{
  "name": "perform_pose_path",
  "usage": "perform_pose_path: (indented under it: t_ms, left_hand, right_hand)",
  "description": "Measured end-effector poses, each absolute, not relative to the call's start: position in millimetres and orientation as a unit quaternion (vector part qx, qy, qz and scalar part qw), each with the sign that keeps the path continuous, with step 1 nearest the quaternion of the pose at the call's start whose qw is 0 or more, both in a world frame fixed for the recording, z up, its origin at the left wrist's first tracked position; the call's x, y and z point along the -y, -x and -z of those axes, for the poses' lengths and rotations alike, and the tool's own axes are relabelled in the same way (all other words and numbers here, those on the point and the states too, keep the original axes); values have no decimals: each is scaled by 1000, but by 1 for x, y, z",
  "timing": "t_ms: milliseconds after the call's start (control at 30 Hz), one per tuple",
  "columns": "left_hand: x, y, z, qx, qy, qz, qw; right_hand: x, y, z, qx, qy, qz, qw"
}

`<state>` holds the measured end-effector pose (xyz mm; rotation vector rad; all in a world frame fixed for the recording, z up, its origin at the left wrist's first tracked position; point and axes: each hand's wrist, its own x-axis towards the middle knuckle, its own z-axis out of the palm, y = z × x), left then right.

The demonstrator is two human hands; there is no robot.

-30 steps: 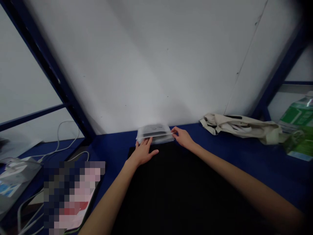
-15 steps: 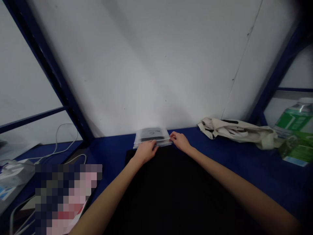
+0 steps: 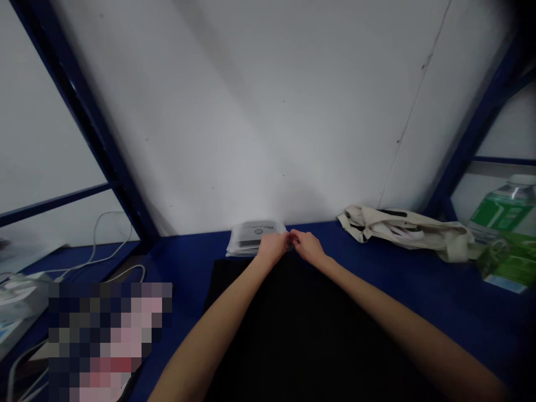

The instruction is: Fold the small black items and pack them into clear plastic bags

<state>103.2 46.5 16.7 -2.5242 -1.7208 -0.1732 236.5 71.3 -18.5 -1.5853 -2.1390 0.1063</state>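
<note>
A stack of flat, whitish plastic bags point(image 3: 247, 234) with dark print lies at the back of the blue desk, against the wall. My left hand point(image 3: 273, 245) is closed at the stack's front right corner, covering part of it. Right beside it, my right hand point(image 3: 306, 244) has its fingers pinched at the same corner, the fingertips of both hands nearly meeting. A bit of clear plastic shows between them; blur hides the exact grip. Under my forearms spreads a large piece of black cloth point(image 3: 301, 324), its far edge just in front of the bags.
A cream cloth bag point(image 3: 402, 229) lies crumpled at the back right. Further right stand a green-labelled bottle point(image 3: 502, 206) and a green packet point(image 3: 511, 257). White cables point(image 3: 94, 251) and a white box point(image 3: 25, 301) are at left. Blue metal posts point(image 3: 98, 128) frame the wall.
My left hand has moved right, from the front of the bag stack to its right corner, beside my right hand. My right hand has barely moved.
</note>
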Motion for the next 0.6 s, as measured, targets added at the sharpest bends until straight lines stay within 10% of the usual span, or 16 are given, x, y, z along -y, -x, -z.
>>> perform_pose_path:
  t_ms: [600]
  left_hand:
    - [-26,34,-15,648,747,83,124]
  right_hand:
    - [-72,-235,19,768,575,-92,267]
